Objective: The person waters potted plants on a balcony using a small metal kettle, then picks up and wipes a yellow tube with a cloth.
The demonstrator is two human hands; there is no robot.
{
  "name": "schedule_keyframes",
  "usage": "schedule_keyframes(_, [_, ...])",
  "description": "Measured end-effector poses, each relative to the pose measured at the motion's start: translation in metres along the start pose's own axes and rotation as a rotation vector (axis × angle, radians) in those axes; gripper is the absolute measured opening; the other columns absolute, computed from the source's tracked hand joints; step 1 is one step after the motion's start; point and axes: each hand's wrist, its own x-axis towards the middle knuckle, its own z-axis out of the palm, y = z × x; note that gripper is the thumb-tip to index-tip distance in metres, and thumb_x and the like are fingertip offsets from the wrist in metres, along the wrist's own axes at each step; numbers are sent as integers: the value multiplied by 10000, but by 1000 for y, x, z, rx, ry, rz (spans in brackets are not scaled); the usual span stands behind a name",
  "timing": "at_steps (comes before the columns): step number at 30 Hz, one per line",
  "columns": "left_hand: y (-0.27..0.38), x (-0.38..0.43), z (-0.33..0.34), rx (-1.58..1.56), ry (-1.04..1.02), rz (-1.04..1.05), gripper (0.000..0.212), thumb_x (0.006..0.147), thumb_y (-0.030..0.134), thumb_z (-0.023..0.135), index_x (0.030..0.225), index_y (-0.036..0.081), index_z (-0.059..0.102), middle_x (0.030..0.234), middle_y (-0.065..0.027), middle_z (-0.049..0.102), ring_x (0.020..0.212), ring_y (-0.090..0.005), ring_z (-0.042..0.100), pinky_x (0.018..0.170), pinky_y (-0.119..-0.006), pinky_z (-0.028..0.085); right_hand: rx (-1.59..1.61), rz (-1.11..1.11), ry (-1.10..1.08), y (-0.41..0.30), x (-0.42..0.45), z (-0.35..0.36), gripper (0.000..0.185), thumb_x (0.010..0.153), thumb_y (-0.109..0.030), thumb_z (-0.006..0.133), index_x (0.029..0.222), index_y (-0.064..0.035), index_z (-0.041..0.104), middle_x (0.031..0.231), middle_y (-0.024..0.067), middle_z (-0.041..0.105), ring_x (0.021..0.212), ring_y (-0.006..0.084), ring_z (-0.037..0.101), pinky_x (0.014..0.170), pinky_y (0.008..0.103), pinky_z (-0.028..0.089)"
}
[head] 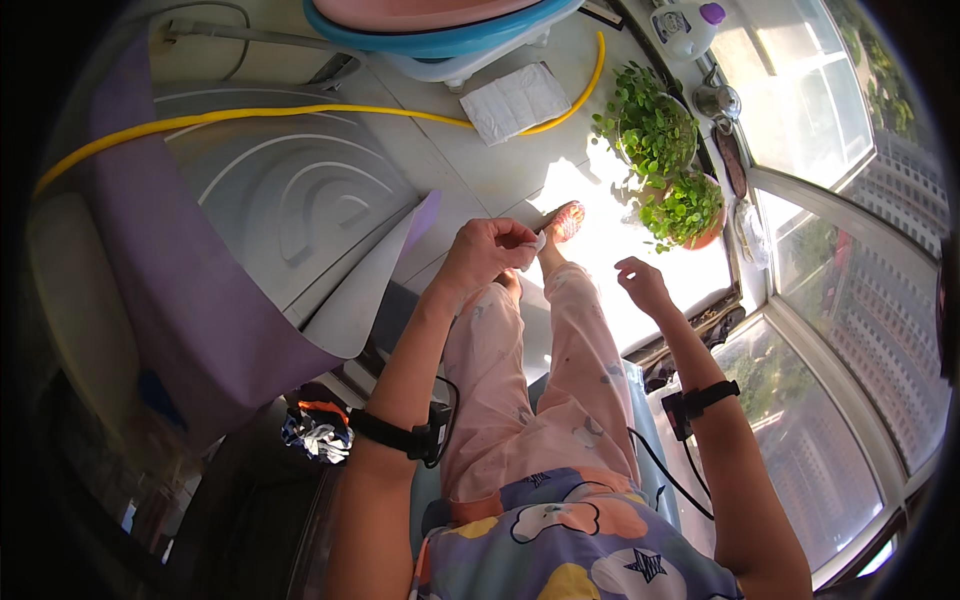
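Note:
My left hand (491, 251) is raised over my legs, with its thumb and fingertips pinched on a small piece of white material (539, 244), perhaps tissue. My right hand (643, 285) is held out above the sunlit floor, fingers curled and touching nothing; whether anything small sits between its fingertips cannot be told. Two leafy green potted plants (651, 142) stand beyond it by the window. A white folded packet (516, 103) lies on the floor tiles ahead, against a yellow hose (337, 107).
Stacked basins (442, 45) stand at the top. A purple sheet (217, 330) curls beside a grey panel (300, 172) at the left. On the window ledge are a metal kettle (717, 100) and a plastic jug with a purple cap (684, 31). Windows (825, 300) line the right.

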Motion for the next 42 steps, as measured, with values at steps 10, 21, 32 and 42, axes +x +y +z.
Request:
schedule_keyframes(10, [-49, -143, -11, -252, 313, 134, 170, 746, 66, 686, 891, -16, 652, 783, -15, 636, 736, -81, 588, 677, -230, 487, -272, -345, -233, -138, -20, -29, 197, 790, -102, 582, 978, -68, 632, 864, 123, 658, 762, 244, 640, 702, 336, 503])
schedule_keyframes(21, [-158, -280, 2, -856, 765, 287, 172, 791, 105, 672, 904, -20, 637, 758, -60, 618, 702, -118, 581, 686, -270, 485, -633, -697, -525, -230, 3, -21, 212, 755, -59, 601, 965, -40, 621, 849, 116, 650, 744, 233, 637, 683, 314, 502])
schedule_keyframes(32, [-307, -381, 32, -1363, 1165, 468, 206, 797, 106, 664, 922, -53, 629, 758, -57, 595, 692, -128, 578, 688, -254, 482, -1067, -945, -899, -311, -87, 133, 222, 749, -51, 622, 968, -42, 588, 849, 111, 633, 774, 267, 620, 698, 349, 491])
schedule_keyframes(42, [-487, -493, -24, -1666, 1518, 395, 226, 792, 103, 666, 967, -32, 619, 818, -61, 624, 727, -125, 598, 719, -259, 498, -1202, -920, -1091, -377, -197, 363, 243, 800, -57, 594, 1041, -28, 578, 928, 123, 632, 820, 251, 629, 729, 328, 496])
